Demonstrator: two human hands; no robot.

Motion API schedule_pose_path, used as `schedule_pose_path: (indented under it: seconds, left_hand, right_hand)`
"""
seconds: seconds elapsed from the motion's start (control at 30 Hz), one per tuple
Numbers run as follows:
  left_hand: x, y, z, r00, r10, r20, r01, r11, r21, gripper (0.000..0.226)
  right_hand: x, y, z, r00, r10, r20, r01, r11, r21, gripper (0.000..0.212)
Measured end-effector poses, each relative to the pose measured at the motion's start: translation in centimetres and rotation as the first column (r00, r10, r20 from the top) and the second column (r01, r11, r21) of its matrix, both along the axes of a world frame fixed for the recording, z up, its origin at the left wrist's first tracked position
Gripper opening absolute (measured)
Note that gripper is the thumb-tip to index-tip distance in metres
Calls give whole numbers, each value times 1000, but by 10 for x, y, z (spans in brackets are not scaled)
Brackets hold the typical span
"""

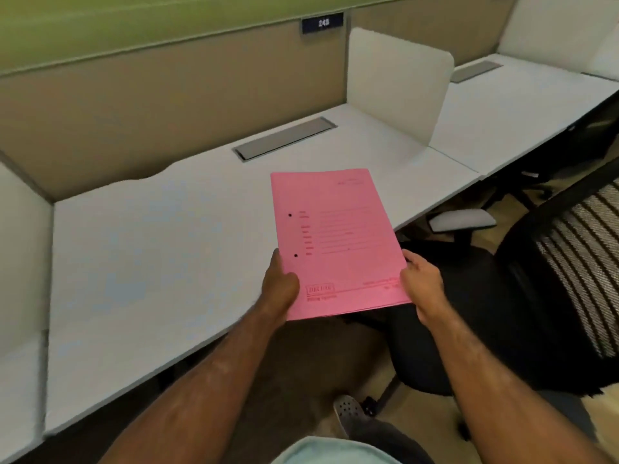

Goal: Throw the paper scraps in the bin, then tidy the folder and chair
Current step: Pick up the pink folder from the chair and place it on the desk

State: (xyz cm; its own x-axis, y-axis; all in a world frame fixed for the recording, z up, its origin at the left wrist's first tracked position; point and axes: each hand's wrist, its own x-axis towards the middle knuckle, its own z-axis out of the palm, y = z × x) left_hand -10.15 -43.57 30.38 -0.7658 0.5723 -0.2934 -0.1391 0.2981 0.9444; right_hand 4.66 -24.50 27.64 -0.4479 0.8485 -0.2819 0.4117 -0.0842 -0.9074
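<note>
Pink folder gripped between left hand, right hand.

The partition's dark nameplate reads "245"; the pink folder reads "DELUXE".

— Was the desk passable?
— Bare across its left and middle. A divider stood at its right end; the chair crowded the right edge.
</note>
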Motion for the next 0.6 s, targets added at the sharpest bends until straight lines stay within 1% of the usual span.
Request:
schedule_pose_path:
  seconds: [0.13, 0.23, 0.37, 0.47, 0.6]
  left_hand:
    - [-28, -46, 6, 992, 122, -6, -122, 993, 1, 27]
    - [-46, -70, 11, 975, 221, -36, -222, 975, -12, 22]
    - [-68, -95, 18, 950, 303, -78, -303, 953, 11, 25]
    - [-90, -107, 19, 939, 336, -77, -335, 942, 17, 27]
    - [-135, -107, 16, 936, 343, -74, -346, 938, -26, 45]
  right_hand:
    - [-50, -28, 8, 974, 226, 21, -226, 974, 30, 39]
    - [-85, -49, 10, 937, 344, 59, -347, 936, 56, 46]
    - [-128, -69, 17, 899, 429, 85, -436, 896, 85, 57]
    - [-157, -76, 21, 867, 493, 72, -498, 862, 92, 53]
    - [-207, -68, 25, 845, 534, 13, -533, 840, 98, 55]
